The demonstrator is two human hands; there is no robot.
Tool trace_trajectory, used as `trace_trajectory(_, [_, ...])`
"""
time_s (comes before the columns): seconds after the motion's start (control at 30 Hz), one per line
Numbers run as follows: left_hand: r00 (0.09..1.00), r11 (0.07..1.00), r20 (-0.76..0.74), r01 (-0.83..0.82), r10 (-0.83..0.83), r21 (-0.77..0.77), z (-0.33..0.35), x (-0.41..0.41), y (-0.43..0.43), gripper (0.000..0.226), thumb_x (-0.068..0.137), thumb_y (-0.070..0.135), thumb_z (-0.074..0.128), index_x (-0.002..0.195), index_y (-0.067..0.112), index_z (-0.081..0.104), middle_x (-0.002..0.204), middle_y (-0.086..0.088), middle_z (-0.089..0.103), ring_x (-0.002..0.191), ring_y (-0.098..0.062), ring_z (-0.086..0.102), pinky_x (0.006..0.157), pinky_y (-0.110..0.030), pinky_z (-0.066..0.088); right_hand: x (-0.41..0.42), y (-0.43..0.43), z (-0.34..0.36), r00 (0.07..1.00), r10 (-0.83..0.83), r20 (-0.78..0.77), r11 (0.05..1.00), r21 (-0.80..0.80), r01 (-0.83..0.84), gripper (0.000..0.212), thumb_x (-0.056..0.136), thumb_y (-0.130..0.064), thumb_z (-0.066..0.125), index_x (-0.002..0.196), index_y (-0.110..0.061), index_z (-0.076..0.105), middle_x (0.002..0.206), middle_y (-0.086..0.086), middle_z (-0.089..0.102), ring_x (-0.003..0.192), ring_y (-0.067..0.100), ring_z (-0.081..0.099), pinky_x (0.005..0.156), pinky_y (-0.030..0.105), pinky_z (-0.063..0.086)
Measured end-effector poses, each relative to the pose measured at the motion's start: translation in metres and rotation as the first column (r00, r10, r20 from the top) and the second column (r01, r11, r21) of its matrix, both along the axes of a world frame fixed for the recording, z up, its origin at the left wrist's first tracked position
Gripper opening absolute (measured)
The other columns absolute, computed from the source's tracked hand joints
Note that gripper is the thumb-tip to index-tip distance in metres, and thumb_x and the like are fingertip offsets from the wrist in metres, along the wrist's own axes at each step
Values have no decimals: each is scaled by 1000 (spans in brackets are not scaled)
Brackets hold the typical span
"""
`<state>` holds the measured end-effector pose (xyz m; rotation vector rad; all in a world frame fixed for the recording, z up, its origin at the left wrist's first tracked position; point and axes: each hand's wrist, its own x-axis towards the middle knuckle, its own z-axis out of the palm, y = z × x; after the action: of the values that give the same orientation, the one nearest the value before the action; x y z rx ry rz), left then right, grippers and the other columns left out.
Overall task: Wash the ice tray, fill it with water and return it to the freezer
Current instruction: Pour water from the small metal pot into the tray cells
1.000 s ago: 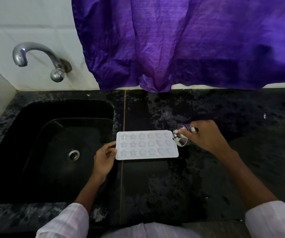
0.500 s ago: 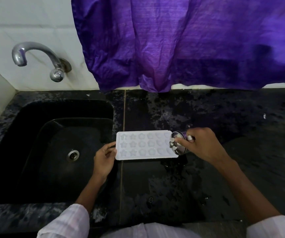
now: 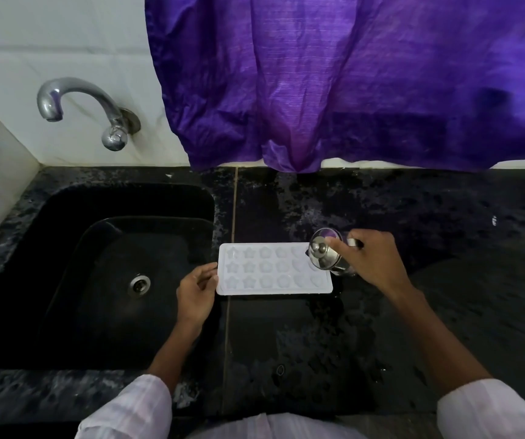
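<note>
Judging by the ice tray [image 3: 273, 269] lying flat on the bench just right of the sink [image 3: 96, 274], steadied by the left hand [image 3: 195, 289] with a lidded jug [image 3: 326, 255] gripped over it in the right hand [image 3: 367, 259], filling looks underway, freezer trip still left.

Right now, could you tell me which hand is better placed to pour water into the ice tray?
The right hand: it already holds the small glass jug, tipped over the ice tray's right end. The left hand only steadies the tray's left edge.
</note>
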<state>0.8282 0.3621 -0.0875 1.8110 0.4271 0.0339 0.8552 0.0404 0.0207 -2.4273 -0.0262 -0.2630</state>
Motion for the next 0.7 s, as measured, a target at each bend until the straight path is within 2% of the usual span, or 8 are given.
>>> trace_trajectory(0.1, [998,997,25,-53,52,61,2,0,-1,26,91,-1,62,112,13,71,102,5,74,94,-5,69,94,-29,54,-5,-8,-5,991,-116,-72,981,148,126,59,82,-48,72,51,-12,37,47,-3,35,46,6,32,48,19,31])
trace_trajectory(0.17, [996,993,39,-87,84,79,3,0,-2,27,91,-2,61,111,14,71,102,2,74,92,-6,69,92,-30,55,-10,-16,-13,971,-190,-146,937,267,224,62,82,-53,70,53,-8,39,50,-2,38,50,7,36,53,22,36])
trace_trajectory(0.27, [995,993,38,-95,93,73,3,-1,-3,28,91,-3,61,110,14,71,103,0,74,94,-10,70,91,-31,55,-19,-28,-27,931,-263,-254,781,510,360,68,79,-64,67,63,0,50,62,4,50,64,14,50,66,34,51])
trace_trajectory(0.33, [996,993,33,-89,87,71,2,-1,-3,26,92,-2,61,109,16,71,103,1,74,96,-12,71,92,-32,55,-23,-33,-33,913,-299,-279,660,630,409,68,83,-62,64,79,6,62,74,6,60,74,14,58,68,30,54])
trace_trajectory(0.4, [996,993,28,-87,85,76,3,-2,-3,26,92,-1,61,109,16,71,104,1,74,96,-12,71,92,-32,55,-26,-36,-34,895,-350,-278,541,720,435,47,89,-51,62,80,-6,71,80,1,69,77,10,63,65,24,50])
trace_trajectory(0.47, [996,991,29,-90,88,96,4,-3,-4,25,92,-1,62,109,15,71,103,1,74,96,-10,70,92,-31,55,-26,-41,-36,880,-378,-287,450,774,445,34,93,-43,61,75,-16,70,75,-8,72,73,6,63,65,24,48])
trace_trajectory(0.53, [995,990,32,-94,91,107,6,-5,-5,24,92,0,62,109,13,71,104,1,73,94,-8,68,92,-29,54,-25,-46,-40,862,-411,-295,392,797,460,30,95,-38,60,73,-18,67,69,-11,71,70,5,62,66,25,48])
trace_trajectory(0.7, [994,987,56,-97,90,127,8,-2,-6,25,92,-1,62,113,11,70,105,1,72,97,-10,67,92,-26,52,-22,-52,-50,847,-441,-298,377,795,476,31,94,-37,61,73,-15,62,69,-8,69,70,9,61,65,27,49])
